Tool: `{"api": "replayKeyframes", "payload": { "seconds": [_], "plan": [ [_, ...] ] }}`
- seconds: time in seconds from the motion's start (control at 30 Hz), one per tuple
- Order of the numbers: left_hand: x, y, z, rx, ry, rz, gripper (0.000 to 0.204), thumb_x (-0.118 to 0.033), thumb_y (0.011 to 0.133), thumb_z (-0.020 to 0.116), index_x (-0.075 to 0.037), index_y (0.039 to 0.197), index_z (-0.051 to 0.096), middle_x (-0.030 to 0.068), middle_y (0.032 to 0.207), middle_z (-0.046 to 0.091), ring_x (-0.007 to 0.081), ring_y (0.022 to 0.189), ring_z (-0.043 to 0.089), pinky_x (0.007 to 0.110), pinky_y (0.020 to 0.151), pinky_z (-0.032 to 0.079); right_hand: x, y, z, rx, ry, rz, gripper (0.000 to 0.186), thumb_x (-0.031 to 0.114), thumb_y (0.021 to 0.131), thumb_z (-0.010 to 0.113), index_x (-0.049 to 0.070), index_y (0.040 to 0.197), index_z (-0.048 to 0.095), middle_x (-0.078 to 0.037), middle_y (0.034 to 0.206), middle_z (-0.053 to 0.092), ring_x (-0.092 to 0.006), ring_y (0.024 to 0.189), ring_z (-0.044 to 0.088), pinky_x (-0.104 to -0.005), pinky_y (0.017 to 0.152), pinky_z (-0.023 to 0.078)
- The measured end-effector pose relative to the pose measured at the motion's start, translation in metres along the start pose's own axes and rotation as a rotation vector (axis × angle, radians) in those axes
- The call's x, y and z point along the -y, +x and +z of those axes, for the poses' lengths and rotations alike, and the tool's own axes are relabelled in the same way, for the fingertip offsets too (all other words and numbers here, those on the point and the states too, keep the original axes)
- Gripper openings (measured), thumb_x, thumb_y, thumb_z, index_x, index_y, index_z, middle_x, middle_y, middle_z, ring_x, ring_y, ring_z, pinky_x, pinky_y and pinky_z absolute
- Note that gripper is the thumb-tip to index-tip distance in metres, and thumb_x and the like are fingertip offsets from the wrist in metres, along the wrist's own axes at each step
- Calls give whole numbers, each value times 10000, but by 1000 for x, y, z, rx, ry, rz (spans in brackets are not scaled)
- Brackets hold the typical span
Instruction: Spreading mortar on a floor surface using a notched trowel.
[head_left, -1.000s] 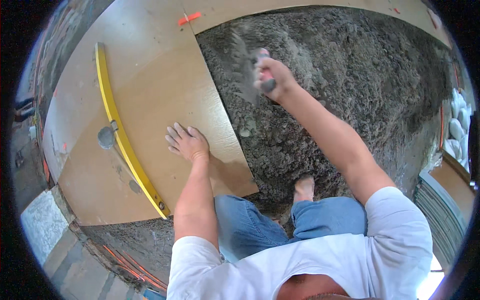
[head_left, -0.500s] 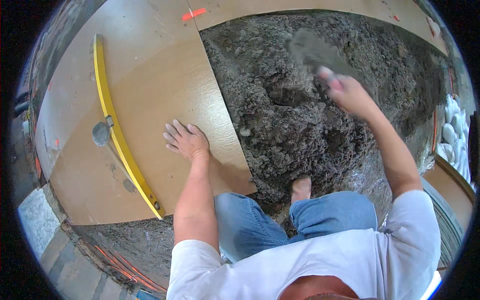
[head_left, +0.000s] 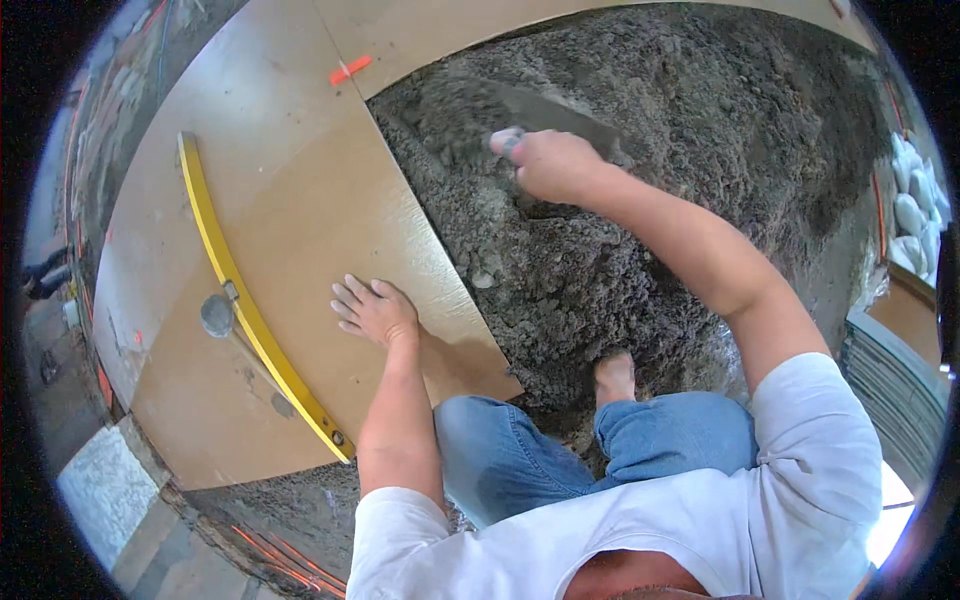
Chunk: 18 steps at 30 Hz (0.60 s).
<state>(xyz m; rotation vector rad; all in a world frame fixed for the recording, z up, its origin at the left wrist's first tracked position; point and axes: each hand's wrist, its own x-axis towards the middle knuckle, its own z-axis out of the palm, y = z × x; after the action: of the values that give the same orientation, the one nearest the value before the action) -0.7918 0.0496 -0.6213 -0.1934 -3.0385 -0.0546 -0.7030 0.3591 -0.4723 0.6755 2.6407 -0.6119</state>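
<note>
My left hand [head_left: 372, 312] rests flat with spread fingers on a large tan tile [head_left: 300, 200]. To its left a long yellow level [head_left: 256, 320] lies beside a mallet [head_left: 217, 316] with a round grey head. My right hand [head_left: 548, 162] is closed on the handle of a trowel, whose grey blade [head_left: 570, 120], blurred, is over the rough grey mortar bed [head_left: 620, 280] near the tile's right edge. My bare foot [head_left: 614, 376] is on the mortar below.
Another tile [head_left: 600, 6] borders the bed at the top, with an orange piece [head_left: 350, 69] near the seam. At right are white bags [head_left: 913, 210] and stacked tiles [head_left: 890, 370]. Orange lines [head_left: 280, 555] run at lower left; dark shapes [head_left: 45, 270] show at far left.
My right hand swung right with the trowel, then back left toward the tile's edge, the blade changing angle. My left hand stays flat on the tile; the view has shifted slightly.
</note>
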Motion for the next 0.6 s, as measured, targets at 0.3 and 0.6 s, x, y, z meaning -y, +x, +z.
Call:
{"api": "replayKeyframes", "payload": {
  "seconds": [0.3, 0.6],
  "plan": [
    [-1, -6, 1, 18, -6, -31, 525, -320, 901, 426, -115, 1382, 373, 115, 1487, 268, 362, 1365, 218, 585, 1076, 152, -52, -14, -42, -137, -319, -64, 187, 140, 775, 590, 90, 954, 591, -137, 834, 646, -317, 794, 637, -437, 695, 505],
    [-7, 4, -1, 63, -26, -10, 535, -321, 901, 432, -110, 1388, 365, 120, 1487, 266, 360, 1372, 198, 584, 1078, 144, -41, 58, -11, -105, -603, -340, 268, 37, 707, 632, 120, 961, 643, -117, 810, 662, -292, 800, 661, -426, 663, 542]
  ]
}}
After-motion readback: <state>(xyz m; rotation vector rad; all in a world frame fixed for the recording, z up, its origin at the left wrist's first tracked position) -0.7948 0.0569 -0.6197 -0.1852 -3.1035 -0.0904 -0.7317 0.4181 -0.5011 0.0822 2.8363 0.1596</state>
